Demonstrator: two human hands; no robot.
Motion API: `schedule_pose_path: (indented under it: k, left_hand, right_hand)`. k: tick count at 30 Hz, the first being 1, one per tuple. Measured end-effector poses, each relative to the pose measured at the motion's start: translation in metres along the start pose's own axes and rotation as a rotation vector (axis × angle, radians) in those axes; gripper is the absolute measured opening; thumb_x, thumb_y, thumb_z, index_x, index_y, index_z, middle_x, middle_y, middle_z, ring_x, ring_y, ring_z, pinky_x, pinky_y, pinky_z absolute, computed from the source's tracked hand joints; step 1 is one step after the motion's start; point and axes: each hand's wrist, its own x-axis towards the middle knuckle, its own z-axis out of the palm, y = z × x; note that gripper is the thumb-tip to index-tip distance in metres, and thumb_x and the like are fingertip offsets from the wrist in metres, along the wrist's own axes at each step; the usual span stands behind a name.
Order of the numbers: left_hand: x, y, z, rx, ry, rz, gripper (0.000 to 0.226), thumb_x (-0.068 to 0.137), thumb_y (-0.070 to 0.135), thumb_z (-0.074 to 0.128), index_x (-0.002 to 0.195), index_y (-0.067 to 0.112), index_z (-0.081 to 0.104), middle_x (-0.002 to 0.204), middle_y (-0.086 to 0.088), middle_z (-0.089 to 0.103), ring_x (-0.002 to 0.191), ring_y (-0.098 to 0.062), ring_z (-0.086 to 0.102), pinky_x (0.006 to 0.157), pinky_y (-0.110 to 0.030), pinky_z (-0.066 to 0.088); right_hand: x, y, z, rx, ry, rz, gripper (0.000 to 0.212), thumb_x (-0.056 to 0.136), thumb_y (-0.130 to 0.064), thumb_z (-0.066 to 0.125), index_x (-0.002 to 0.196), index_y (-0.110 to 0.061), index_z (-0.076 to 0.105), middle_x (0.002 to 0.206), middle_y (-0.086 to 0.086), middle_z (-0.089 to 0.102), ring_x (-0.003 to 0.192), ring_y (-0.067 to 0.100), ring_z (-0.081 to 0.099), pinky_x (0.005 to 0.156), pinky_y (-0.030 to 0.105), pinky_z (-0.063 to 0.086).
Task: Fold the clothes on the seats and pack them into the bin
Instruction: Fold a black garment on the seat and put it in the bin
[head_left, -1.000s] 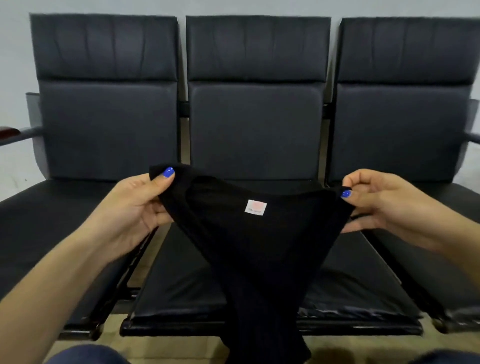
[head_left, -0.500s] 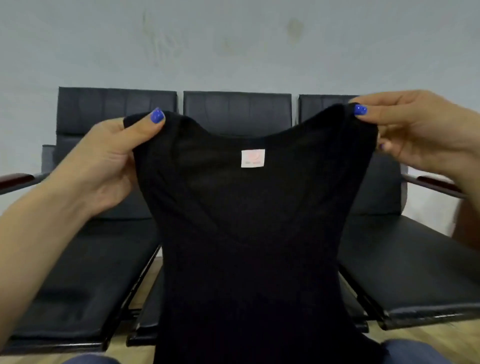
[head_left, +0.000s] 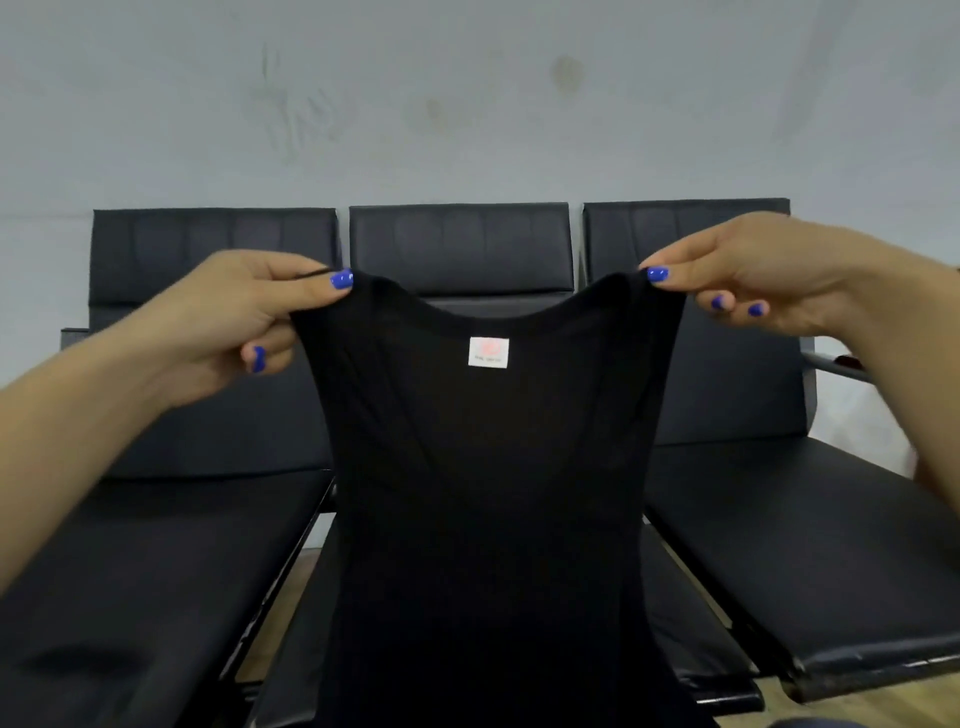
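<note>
The left hand (head_left: 228, 322) and right hand (head_left: 769, 275) each pinched one shoulder of a black top (head_left: 483, 493), thumbs on the near side. It hung spread between them in front of the middle seat (head_left: 460, 249), its white label (head_left: 488, 352) facing the camera.

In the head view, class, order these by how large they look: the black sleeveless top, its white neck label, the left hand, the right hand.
1. Black sleeveless top
2. Left hand and right hand: alike, unranked
3. White neck label
</note>
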Motion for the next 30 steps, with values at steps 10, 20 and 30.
schedule_pose_path:
  k: [10,20,30]
  left_hand:
    - [0.105,-0.115,0.027,-0.305,0.135,-0.416,0.013,0.09,0.002,0.058,0.103,0.006,0.058,0.096,-0.01,0.062,0.066,-0.029,0.072,0.055,-0.043,0.06]
    - [0.207,-0.281,0.082,-0.279,0.322,-0.533,0.027,0.093,0.005,0.058,0.119,0.002,0.053,0.108,-0.01,0.059,0.08,-0.027,0.066,0.08,-0.039,0.054]
    - [0.271,-0.425,0.114,-0.013,0.281,-0.509,0.022,0.091,0.002,0.058,0.111,0.009,0.059,0.11,-0.008,0.063,0.086,-0.021,0.066,0.089,-0.035,0.054]
  right_hand:
    - [0.134,0.092,0.082,0.294,0.046,0.32,0.014,0.097,0.008,0.041,0.089,0.0,0.051,0.116,0.017,0.045,0.071,0.033,0.06,0.041,0.037,0.055]
    - [0.281,0.23,0.163,0.207,0.13,0.421,0.013,0.098,0.0,0.042,0.107,-0.002,0.052,0.132,0.017,0.048,0.072,0.026,0.061,0.061,0.04,0.056]
    - [0.348,0.36,0.247,-0.112,0.233,0.17,0.013,0.097,-0.011,0.05,0.091,-0.012,0.061,0.106,0.007,0.061,0.087,0.017,0.062,0.077,0.024,0.052]
